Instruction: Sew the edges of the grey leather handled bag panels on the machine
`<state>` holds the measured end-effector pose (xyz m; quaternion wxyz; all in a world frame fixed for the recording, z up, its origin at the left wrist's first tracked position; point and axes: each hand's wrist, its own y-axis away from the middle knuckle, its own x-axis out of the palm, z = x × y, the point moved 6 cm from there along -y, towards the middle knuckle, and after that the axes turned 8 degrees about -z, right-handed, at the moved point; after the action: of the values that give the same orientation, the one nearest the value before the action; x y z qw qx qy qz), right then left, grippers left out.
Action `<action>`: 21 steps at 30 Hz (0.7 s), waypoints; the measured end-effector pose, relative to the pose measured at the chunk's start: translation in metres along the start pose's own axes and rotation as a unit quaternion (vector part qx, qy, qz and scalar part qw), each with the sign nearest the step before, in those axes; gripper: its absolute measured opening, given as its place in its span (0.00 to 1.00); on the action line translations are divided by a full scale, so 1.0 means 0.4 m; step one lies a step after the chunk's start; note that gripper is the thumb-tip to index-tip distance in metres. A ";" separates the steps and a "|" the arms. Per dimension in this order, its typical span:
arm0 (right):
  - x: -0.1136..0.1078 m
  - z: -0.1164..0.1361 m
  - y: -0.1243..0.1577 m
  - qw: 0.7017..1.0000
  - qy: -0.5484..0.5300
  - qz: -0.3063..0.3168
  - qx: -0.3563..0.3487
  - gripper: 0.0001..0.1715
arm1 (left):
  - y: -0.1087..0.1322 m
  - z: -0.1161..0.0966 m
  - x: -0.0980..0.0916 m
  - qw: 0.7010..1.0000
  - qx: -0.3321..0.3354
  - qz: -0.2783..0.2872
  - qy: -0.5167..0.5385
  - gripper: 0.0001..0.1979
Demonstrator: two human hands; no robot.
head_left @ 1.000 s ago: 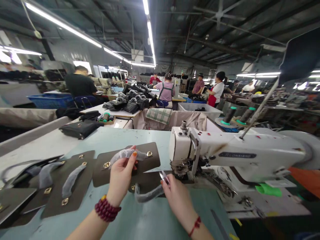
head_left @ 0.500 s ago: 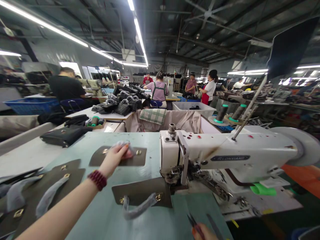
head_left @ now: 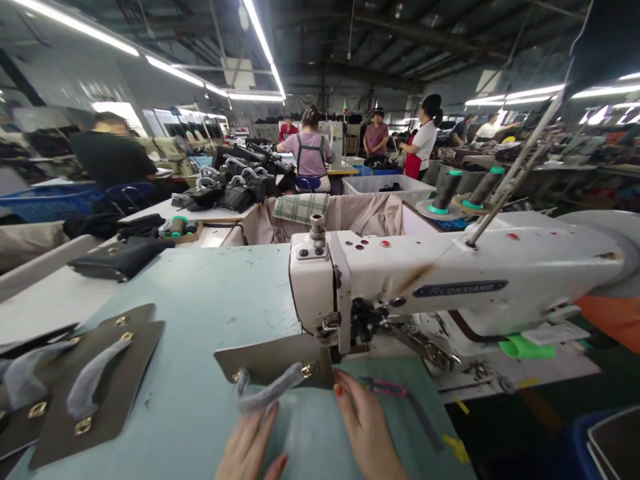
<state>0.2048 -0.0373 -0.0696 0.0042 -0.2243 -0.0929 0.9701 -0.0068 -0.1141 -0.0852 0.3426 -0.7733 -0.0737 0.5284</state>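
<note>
1. Panel (head_left: pixel 270 360) is laid flat on the bench (head_left: pixel 200 300), its far edge tucked under the machine (head_left: pixel 450 273). A wrapped handle (head_left: pixel 267 395) is riveted across it.
2. It is judged light, stiff yet bendable and slick-faced, so it is best pressed flat or taken by the near edge, not by the soft wrap.
3. Left hand (head_left: pixel 250 447) is held open with fingertips at the handle and nothing gripped.
4. Right hand (head_left: pixel 367 433) is spread and empty, forefinger set at the panel's right corner. Snips (head_left: pixel 387 387) are seen just beside it.
</note>
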 end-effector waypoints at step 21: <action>0.054 0.066 -0.025 0.974 -0.174 0.014 0.143 0.28 | -0.332 0.018 -0.043 0.994 0.046 0.090 -0.042 0.21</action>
<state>0.1736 -0.0311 -0.0537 0.0063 -0.0504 0.0506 0.9974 0.0127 -0.0188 0.0071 0.3253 -0.7373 0.0059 0.5921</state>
